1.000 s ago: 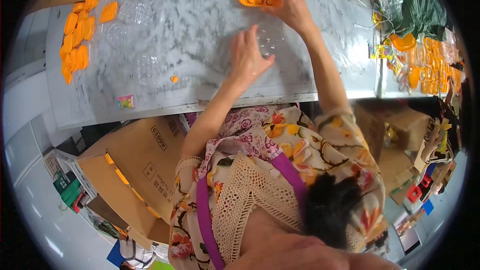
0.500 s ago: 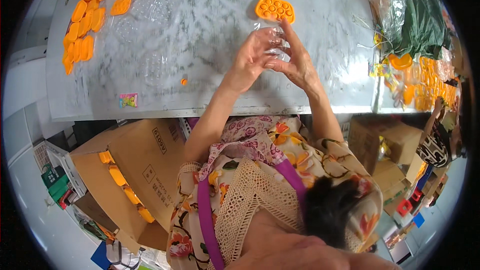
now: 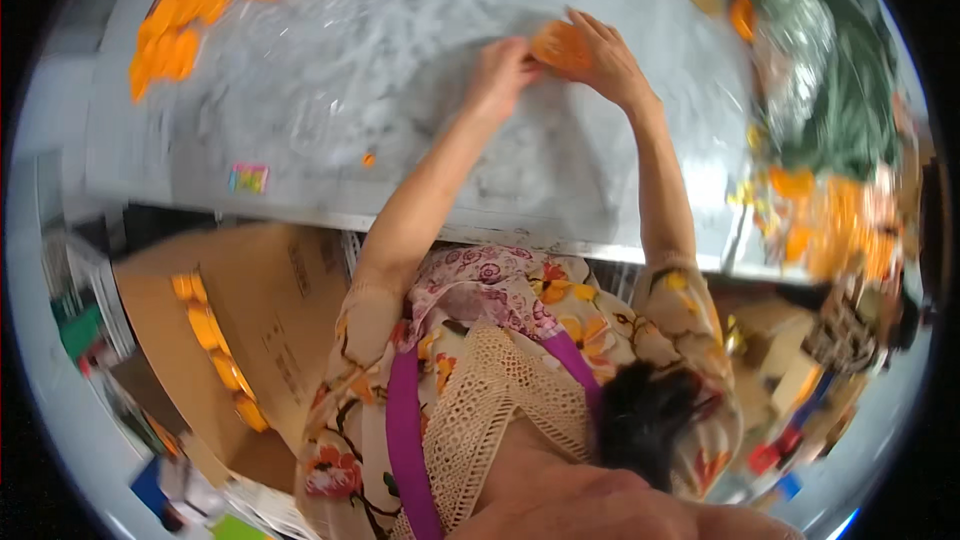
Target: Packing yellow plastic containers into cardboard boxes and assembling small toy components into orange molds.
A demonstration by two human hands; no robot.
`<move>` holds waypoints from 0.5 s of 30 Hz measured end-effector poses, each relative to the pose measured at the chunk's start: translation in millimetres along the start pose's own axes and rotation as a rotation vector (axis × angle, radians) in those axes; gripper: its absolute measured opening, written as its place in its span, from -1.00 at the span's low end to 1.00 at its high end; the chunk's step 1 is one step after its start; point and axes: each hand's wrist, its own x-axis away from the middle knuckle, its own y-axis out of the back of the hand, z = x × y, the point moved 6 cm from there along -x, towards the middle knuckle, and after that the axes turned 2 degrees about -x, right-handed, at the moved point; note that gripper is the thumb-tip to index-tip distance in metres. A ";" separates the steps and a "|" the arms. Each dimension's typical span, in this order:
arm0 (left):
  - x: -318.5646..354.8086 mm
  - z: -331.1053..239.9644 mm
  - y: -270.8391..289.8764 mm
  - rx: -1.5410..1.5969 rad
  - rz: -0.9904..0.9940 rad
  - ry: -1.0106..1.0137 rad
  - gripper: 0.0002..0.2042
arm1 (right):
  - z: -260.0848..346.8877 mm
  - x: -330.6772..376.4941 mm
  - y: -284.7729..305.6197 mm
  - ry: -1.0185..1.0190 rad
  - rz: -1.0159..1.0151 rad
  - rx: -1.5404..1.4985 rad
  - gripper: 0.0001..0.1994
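Between my two hands, above the far middle of the grey table (image 3: 330, 150), is an orange plastic tray (image 3: 562, 48), blurred by motion. My right hand (image 3: 612, 65) wraps its right side with the fingers over the far edge. The left edge meets the closed fingertips of my left hand (image 3: 498, 78), which are smeared. Whether the clear plastic film is still with the tray cannot be made out. A small round orange piece (image 3: 369, 160) lies on the table to the left of my left forearm.
A heap of orange trays (image 3: 180, 25) covers the far left corner. Nearer lies a small pink and green packet (image 3: 249, 178). Dark green sheeting and clear bags (image 3: 800, 60) stand at right, beside more orange parts (image 3: 840, 225). A cardboard box (image 3: 240, 310) with orange pieces sits below left.
The orange tray, which lay on the table beyond my hands, is now held between them. My hands have moved apart, and the clear film is no longer distinguishable. The view has shifted slightly.
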 end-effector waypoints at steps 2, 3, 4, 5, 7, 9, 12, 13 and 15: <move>-7.7 19.4 -6.7 0.073 -0.087 0.070 -0.75 | -1.4 -3.9 -21.0 0.029 0.082 -0.197 -0.63; -15.1 30.4 -7.3 0.004 -0.153 0.023 -0.69 | 20.7 1.8 -14.0 0.054 0.021 -0.159 -0.63; -16.3 45.2 -35.4 -0.011 -0.147 0.183 -0.73 | -11.4 29.6 -14.1 0.039 0.020 -0.207 -0.60; -29.1 45.3 -23.8 -0.034 -0.120 0.127 -0.77 | 22.4 23.1 -15.6 0.050 0.055 -0.153 -0.51; -30.7 41.4 -43.3 0.220 -0.132 0.095 -0.86 | 28.0 46.8 -21.6 0.129 0.050 -0.069 -0.47; -46.4 37.4 -18.0 0.408 -0.234 0.103 -0.89 | 33.6 39.5 -44.5 0.148 -0.077 0.011 -0.44; -4.7 -7.9 -24.0 0.360 -0.223 0.171 -0.88 | 7.0 57.7 -36.6 -0.013 -0.200 0.118 -0.46; 12.4 -28.5 -14.0 0.309 -0.196 0.138 -0.86 | 6.1 56.8 -31.7 -0.140 -0.240 0.220 -0.49; 50.0 -81.4 19.4 0.179 -0.169 0.046 -0.83 | 36.0 31.5 -26.5 -0.192 -0.232 -0.162 -0.52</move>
